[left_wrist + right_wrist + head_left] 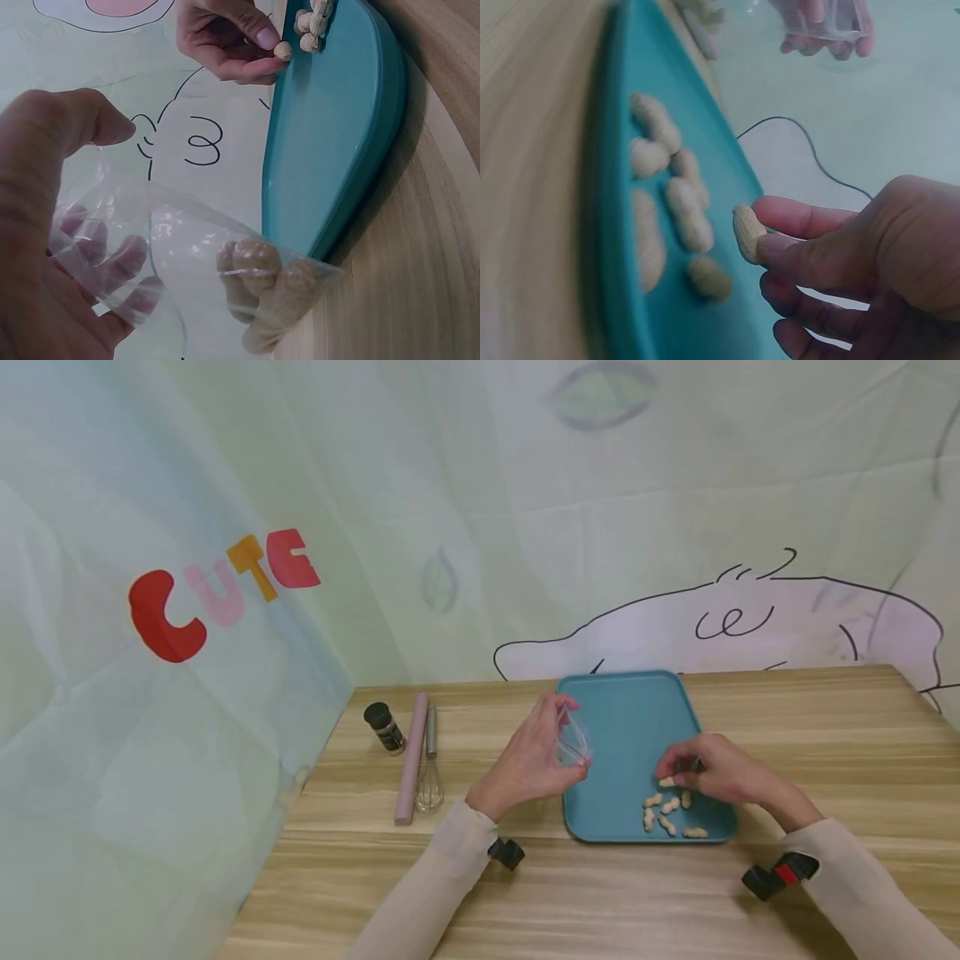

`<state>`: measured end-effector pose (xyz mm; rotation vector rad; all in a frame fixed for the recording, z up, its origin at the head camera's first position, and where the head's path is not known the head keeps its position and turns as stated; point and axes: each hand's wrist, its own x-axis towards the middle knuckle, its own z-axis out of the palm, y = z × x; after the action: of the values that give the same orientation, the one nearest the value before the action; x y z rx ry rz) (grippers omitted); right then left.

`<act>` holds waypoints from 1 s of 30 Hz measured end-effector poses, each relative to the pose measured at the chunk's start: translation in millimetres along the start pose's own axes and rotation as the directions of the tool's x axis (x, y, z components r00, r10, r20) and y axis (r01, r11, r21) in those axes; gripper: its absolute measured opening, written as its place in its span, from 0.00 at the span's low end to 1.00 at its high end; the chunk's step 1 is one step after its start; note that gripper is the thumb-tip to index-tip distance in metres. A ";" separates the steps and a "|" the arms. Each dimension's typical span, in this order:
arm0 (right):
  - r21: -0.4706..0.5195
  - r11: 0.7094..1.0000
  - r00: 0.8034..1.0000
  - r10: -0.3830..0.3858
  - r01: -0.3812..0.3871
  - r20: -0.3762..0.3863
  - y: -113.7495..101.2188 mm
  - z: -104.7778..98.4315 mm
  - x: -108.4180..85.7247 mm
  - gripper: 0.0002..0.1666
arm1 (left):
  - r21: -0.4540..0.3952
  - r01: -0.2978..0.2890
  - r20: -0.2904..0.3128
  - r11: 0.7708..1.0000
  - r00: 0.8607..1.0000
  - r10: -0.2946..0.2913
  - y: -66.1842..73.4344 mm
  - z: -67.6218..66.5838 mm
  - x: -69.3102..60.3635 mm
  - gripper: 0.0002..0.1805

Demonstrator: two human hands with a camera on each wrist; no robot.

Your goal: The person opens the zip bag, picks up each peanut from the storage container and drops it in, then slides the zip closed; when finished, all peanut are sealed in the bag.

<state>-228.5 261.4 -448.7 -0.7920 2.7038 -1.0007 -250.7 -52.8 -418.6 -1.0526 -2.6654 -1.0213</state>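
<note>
A clear plastic bag (202, 247) with several peanuts (259, 289) in its bottom hangs from my left hand (534, 756). The thumb and fingers of that hand are spread and hold the bag's mouth apart, above the left side of the blue tray (622, 718). My right hand (720, 768) pinches one peanut (748, 234) between thumb and index finger, just over the tray's near right part. Several loose peanuts (670, 805) lie on the tray beneath and in front of that hand.
Left of the tray, a whisk (430, 781) lies beside a pink bar (412, 760) on the wooden table (480, 893). A small black-capped jar (385, 728) stands farther left. A printed cloth (465, 527) hangs behind the table.
</note>
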 end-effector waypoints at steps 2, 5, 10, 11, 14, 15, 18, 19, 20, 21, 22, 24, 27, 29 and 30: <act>-0.004 1.000 1.000 -0.005 0.005 -0.021 -3.2 -2.6 2.1 0.09 | -0.004 -0.001 0.000 1.000 1.000 0.001 0.3 -0.2 0.1 0.41; -0.015 1.000 0.998 -0.008 0.007 -0.061 -8.6 -6.7 6.0 0.09 | -0.003 -0.006 -0.004 1.000 1.000 0.006 0.8 -0.4 0.2 0.41; -0.026 1.000 0.993 -0.008 0.005 -0.117 -20.8 -13.3 13.6 0.10 | 0.004 -0.008 -0.008 1.000 1.000 0.008 1.3 -0.5 0.0 0.41; -0.029 1.000 0.992 -0.010 0.007 -0.124 -24.3 -14.3 15.0 0.10 | 0.006 -0.006 -0.008 1.000 1.000 0.006 1.4 -0.4 -0.1 0.41; -0.021 1.000 0.989 0.000 -0.003 -0.145 -36.3 -16.5 18.4 0.11 | 0.006 -0.002 -0.008 1.000 1.000 0.002 1.3 -0.4 -0.2 0.41; -0.016 1.000 0.988 0.007 -0.009 -0.153 -40.7 -16.5 19.6 0.12 | 0.007 -0.001 -0.009 1.000 1.000 0.001 1.2 -0.5 -0.3 0.41; 0.006 1.000 0.983 0.019 -0.018 -0.183 -51.9 -15.7 23.5 0.12 | 0.010 -0.004 -0.011 1.000 1.000 0.004 0.4 -0.4 -0.3 0.41; 0.017 1.000 0.981 0.020 -0.017 -0.194 -55.0 -15.2 24.9 0.12 | 0.011 -0.005 -0.011 1.000 1.000 0.005 0.1 -0.4 -0.1 0.41; 0.028 0.999 0.979 0.022 -0.016 -0.204 -58.1 -14.9 26.3 0.12 | 0.010 -0.006 -0.010 1.000 1.000 0.006 -0.2 -0.3 0.0 0.41; 0.038 0.999 0.976 0.022 -0.014 -0.217 -61.0 -14.7 27.7 0.12 | 0.009 -0.006 -0.009 1.000 1.000 0.006 -0.5 -0.2 0.1 0.41; 0.050 0.999 0.974 0.021 -0.009 -0.228 -64.1 -14.7 29.1 0.12 | 0.007 -0.007 -0.008 1.000 1.000 0.007 -0.7 -0.1 0.2 0.41; 0.075 0.997 0.969 0.017 0.002 -0.246 -70.3 -15.0 31.5 0.13 | 0.006 -0.006 -0.005 1.000 1.000 0.006 -0.9 0.0 0.2 0.41; 0.109 0.994 0.964 0.014 0.016 -0.266 -79.4 -15.6 34.7 0.13 | 0.001 -0.001 -0.001 1.000 1.000 0.001 -1.2 -0.1 -0.1 0.41; 0.122 0.992 0.961 0.014 0.021 -0.276 -84.7 -15.3 36.9 0.13 | -0.001 -0.001 0.002 1.000 1.000 0.001 -1.6 0.0 -0.3 0.41; 0.131 0.991 0.960 0.013 0.024 -0.279 -87.0 -14.8 38.1 0.13 | -0.003 -0.002 0.005 1.000 1.000 0.002 -1.8 0.0 -0.4 0.42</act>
<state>-228.4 194.2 -380.0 -0.6791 2.8235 -1.3741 -251.5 -54.0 -419.7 -1.0597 -2.6667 -1.0235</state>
